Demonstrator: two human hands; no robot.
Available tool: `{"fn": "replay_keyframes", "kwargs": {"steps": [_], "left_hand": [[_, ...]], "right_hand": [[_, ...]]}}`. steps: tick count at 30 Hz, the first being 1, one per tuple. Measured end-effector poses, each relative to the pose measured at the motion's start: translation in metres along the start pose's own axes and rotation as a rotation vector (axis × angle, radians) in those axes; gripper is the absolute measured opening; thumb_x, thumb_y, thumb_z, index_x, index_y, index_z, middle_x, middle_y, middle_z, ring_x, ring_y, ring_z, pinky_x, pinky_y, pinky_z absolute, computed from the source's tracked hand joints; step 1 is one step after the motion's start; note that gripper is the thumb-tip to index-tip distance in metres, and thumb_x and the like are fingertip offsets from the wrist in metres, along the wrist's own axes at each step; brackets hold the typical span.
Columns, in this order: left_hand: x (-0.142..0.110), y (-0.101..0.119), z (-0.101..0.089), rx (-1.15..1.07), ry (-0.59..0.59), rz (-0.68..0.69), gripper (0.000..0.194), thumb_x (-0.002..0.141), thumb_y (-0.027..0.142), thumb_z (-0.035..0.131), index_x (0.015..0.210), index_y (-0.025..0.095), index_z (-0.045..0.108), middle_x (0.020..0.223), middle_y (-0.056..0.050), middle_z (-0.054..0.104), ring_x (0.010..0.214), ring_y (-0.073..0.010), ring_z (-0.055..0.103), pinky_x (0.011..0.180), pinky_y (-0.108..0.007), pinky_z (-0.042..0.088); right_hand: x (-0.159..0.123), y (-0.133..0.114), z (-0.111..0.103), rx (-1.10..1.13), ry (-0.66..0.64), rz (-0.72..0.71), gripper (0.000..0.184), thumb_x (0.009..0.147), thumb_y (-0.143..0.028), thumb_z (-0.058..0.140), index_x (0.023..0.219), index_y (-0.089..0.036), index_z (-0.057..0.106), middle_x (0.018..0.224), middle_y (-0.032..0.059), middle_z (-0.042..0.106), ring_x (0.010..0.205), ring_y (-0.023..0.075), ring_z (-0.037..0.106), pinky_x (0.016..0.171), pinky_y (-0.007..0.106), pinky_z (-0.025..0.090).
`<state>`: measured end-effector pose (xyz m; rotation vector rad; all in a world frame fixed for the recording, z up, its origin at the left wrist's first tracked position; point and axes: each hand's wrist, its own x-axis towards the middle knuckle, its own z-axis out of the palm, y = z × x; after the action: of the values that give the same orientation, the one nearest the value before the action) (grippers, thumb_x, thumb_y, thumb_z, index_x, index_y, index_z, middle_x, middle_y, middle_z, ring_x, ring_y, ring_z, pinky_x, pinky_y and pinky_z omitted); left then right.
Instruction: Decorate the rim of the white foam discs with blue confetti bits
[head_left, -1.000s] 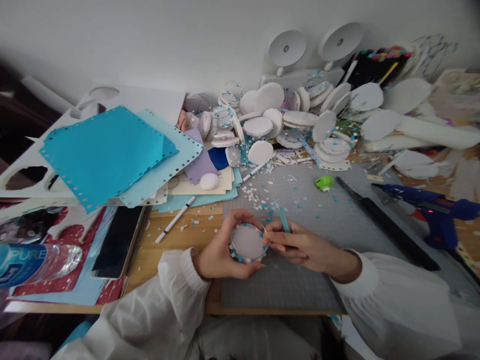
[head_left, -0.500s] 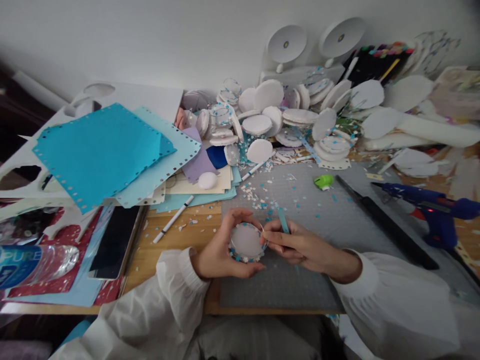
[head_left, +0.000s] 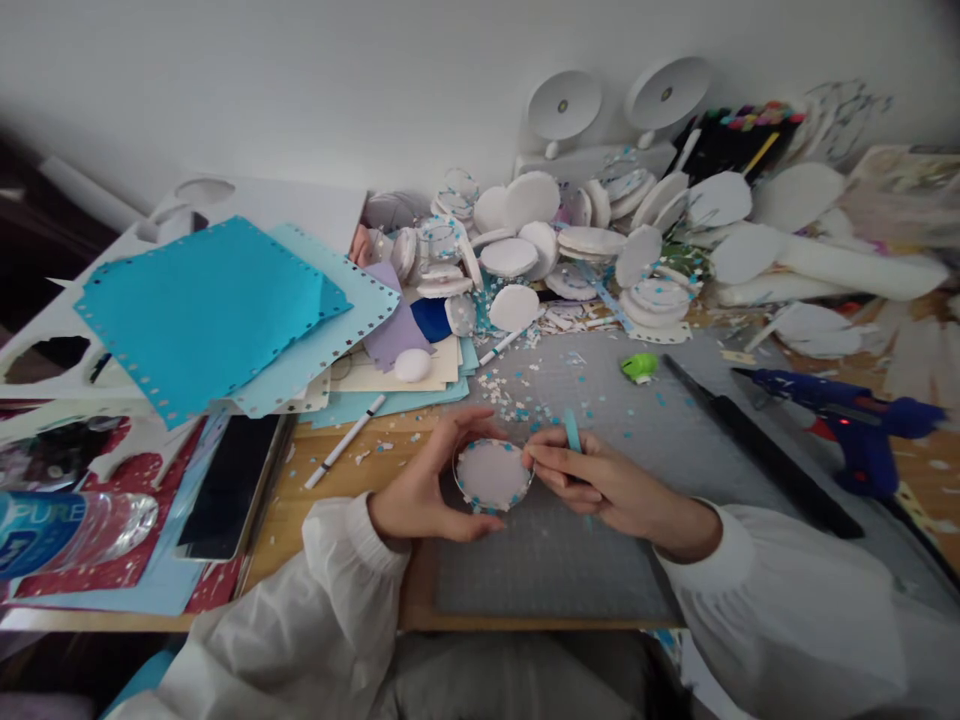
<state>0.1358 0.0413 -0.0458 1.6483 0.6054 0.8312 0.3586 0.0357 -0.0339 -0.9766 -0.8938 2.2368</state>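
My left hand (head_left: 420,490) curls around a round white disc (head_left: 491,472) speckled with blue and white bits at its rim, holding it just above the grey cutting mat (head_left: 570,560). My right hand (head_left: 600,485) touches the disc's right edge with its fingertips and pinches a thin light-blue strip (head_left: 573,430) that sticks up between the fingers. Both wrists wear white sleeves.
Blue punched paper sheets (head_left: 202,310) lie at the left over a phone (head_left: 229,480) and a water bottle (head_left: 67,525). A heap of white discs (head_left: 570,240) fills the back. A blue glue gun (head_left: 847,420), black ruler (head_left: 757,450), green tape roller (head_left: 639,367) and pens (head_left: 345,440) lie around the mat.
Both hands with the disc have shifted slightly away from me on the mat, and the view has tipped a little. The grip looks the same.
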Motion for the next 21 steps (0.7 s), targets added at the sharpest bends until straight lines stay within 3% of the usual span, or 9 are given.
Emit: {"fn": "replay_keyframes", "kwargs": {"steps": [6,9,12,15,17,21], "left_hand": [[0.001,-0.003,-0.004,0.133,-0.010,0.026,0.094,0.063,0.023,0.081,0.140,0.024,0.025,0.122,-0.014,0.050,0.115,-0.0286,0.050,0.100,-0.045,0.038],[0.000,-0.005,-0.006,0.176,0.022,0.034,0.093,0.064,0.025,0.081,0.139,0.024,0.027,0.123,-0.014,0.050,0.115,-0.0284,0.051,0.099,-0.043,0.039],[-0.002,-0.006,-0.010,0.221,0.061,0.039,0.093,0.062,0.027,0.082,0.138,0.025,0.028,0.122,-0.013,0.051,0.114,-0.0277,0.052,0.098,-0.042,0.040],[-0.002,-0.007,-0.013,0.281,0.068,0.032,0.095,0.061,0.029,0.083,0.138,0.025,0.028,0.122,-0.013,0.052,0.113,-0.0281,0.051,0.098,-0.042,0.040],[-0.002,-0.009,-0.015,0.331,0.059,0.007,0.096,0.060,0.032,0.084,0.138,0.024,0.029,0.122,-0.013,0.051,0.115,-0.0296,0.050,0.099,-0.043,0.039],[-0.002,-0.011,-0.016,0.393,0.048,-0.042,0.098,0.058,0.037,0.085,0.137,0.023,0.030,0.123,-0.014,0.051,0.116,-0.0320,0.049,0.099,-0.046,0.039]], "right_hand": [[0.001,-0.001,0.000,-0.025,0.092,-0.045,0.023,0.081,-0.037,0.063,0.087,-0.015,0.061,0.059,-0.0072,0.042,0.037,-0.0012,0.022,0.034,0.014,0.012],[0.001,-0.010,-0.005,-0.001,0.180,-0.138,0.028,0.084,-0.042,0.056,0.089,-0.016,0.065,0.061,-0.0047,0.045,0.038,-0.0002,0.025,0.034,0.015,0.015],[0.000,-0.020,-0.012,0.070,0.289,-0.283,0.036,0.085,-0.046,0.051,0.082,-0.016,0.069,0.067,0.0009,0.053,0.047,0.0045,0.040,0.038,0.016,0.029],[-0.003,-0.023,-0.018,-0.019,0.362,-0.441,0.047,0.089,-0.051,0.041,0.073,-0.018,0.070,0.076,0.0056,0.060,0.068,0.0122,0.053,0.059,0.023,0.045],[-0.005,-0.019,-0.019,-0.197,0.374,-0.481,0.054,0.091,-0.055,0.035,0.068,-0.019,0.069,0.069,0.0053,0.059,0.066,0.0135,0.051,0.059,0.025,0.043],[-0.008,-0.008,-0.013,-0.461,0.325,-0.380,0.062,0.089,-0.064,0.030,0.064,-0.019,0.065,0.054,0.0021,0.051,0.047,0.0108,0.042,0.045,0.026,0.031]]}}
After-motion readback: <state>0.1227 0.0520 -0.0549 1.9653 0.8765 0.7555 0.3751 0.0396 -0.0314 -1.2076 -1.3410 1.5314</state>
